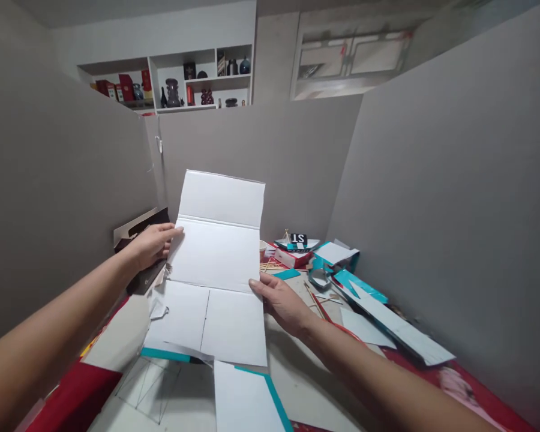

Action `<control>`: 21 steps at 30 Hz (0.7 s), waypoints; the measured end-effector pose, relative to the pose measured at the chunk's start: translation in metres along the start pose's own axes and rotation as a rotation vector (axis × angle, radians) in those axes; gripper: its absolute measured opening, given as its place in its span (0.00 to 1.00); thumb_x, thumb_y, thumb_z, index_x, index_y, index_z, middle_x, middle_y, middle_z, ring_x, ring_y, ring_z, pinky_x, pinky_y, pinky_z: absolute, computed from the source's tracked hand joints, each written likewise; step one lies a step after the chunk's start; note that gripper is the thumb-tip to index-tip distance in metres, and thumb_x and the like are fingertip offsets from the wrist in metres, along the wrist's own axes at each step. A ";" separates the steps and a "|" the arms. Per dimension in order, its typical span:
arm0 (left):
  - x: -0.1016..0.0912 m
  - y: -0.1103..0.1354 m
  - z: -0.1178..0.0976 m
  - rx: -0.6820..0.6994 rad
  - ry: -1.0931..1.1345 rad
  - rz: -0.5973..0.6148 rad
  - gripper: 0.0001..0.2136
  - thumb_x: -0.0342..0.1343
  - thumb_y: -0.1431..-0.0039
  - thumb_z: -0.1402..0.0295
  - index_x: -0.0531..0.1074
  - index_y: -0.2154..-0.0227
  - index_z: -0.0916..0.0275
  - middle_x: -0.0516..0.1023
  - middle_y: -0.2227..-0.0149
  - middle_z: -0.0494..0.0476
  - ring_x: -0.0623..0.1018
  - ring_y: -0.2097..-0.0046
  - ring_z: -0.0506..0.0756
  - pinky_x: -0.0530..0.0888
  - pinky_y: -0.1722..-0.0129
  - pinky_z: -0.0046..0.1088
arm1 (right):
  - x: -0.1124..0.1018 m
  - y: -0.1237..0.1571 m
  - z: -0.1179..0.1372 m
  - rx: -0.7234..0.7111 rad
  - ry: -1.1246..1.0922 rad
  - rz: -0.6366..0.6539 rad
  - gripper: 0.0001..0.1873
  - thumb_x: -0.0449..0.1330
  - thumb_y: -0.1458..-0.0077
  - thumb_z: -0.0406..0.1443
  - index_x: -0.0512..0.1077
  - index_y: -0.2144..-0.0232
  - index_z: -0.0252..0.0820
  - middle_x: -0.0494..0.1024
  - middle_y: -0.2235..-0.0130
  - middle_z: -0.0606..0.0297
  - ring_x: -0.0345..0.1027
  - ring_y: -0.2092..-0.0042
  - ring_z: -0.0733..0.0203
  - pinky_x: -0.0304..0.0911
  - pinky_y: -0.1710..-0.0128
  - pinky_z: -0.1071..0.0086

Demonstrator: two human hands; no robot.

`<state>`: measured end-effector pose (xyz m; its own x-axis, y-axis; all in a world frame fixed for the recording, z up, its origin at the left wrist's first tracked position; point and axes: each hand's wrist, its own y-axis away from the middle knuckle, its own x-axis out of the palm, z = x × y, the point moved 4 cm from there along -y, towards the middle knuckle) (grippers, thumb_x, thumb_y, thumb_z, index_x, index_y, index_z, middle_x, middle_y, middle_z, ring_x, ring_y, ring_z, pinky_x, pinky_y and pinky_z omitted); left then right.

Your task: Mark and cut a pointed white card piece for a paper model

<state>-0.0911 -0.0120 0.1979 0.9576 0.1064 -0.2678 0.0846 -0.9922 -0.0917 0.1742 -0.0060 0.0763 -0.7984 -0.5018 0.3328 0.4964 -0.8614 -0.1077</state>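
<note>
A large creased sheet of white cardboard (220,252) is held up in front of me, with fold lines across it and a dark vertical line on its lower panel. My left hand (155,245) pinches its left edge, thumb on the near face. My right hand (281,301) grips the right edge lower down, its thumb also on the near face and the other fingers partly hidden behind. Below the sheet, a white flap with a teal edge (249,399) hangs over the table; whether it is joined to the sheet I cannot tell.
At the right lie a roll of tape (319,277), thin wooden sticks (270,266), a long white cardboard strip (396,327) and a small model boat (297,242). A dark box (146,270) stands at the left. Grey partitions (454,198) enclose the table, which bears drawn lines.
</note>
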 end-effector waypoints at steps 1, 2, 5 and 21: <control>0.004 0.002 0.009 -0.019 0.027 0.055 0.12 0.61 0.39 0.61 0.74 0.59 0.64 0.79 0.65 0.55 0.76 0.71 0.50 0.74 0.73 0.26 | -0.004 0.000 -0.001 -0.005 0.003 -0.019 0.21 0.71 0.55 0.47 0.78 0.61 0.42 0.83 0.67 0.66 0.72 0.71 0.63 0.68 0.70 0.70; 0.007 0.004 0.017 -0.038 0.049 0.108 0.14 0.65 0.45 0.60 0.76 0.61 0.64 0.79 0.67 0.55 0.76 0.73 0.50 0.72 0.75 0.24 | -0.008 -0.001 -0.002 -0.007 0.006 -0.037 0.22 0.72 0.56 0.47 0.78 0.61 0.43 0.83 0.66 0.66 0.73 0.70 0.62 0.68 0.70 0.70; 0.019 0.013 0.041 -0.095 0.095 0.237 0.20 0.73 0.58 0.58 0.79 0.65 0.65 0.82 0.68 0.59 0.79 0.70 0.55 0.73 0.72 0.27 | -0.018 -0.002 -0.007 -0.004 0.023 -0.081 0.21 0.72 0.57 0.47 0.77 0.61 0.43 0.82 0.67 0.66 0.72 0.72 0.62 0.67 0.73 0.70; 0.027 0.030 0.077 -0.115 0.053 0.442 0.21 0.70 0.56 0.53 0.79 0.62 0.61 0.84 0.64 0.59 0.81 0.63 0.61 0.76 0.63 0.34 | -0.047 -0.023 0.027 -0.158 -0.042 -0.247 0.20 0.71 0.56 0.48 0.76 0.65 0.43 0.83 0.66 0.63 0.78 0.63 0.53 0.73 0.68 0.65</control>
<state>-0.0834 -0.0339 0.1139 0.9211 -0.3292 -0.2077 -0.3081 -0.9427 0.1279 0.2098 0.0398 0.0882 -0.8720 -0.2742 0.4055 0.2269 -0.9604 -0.1616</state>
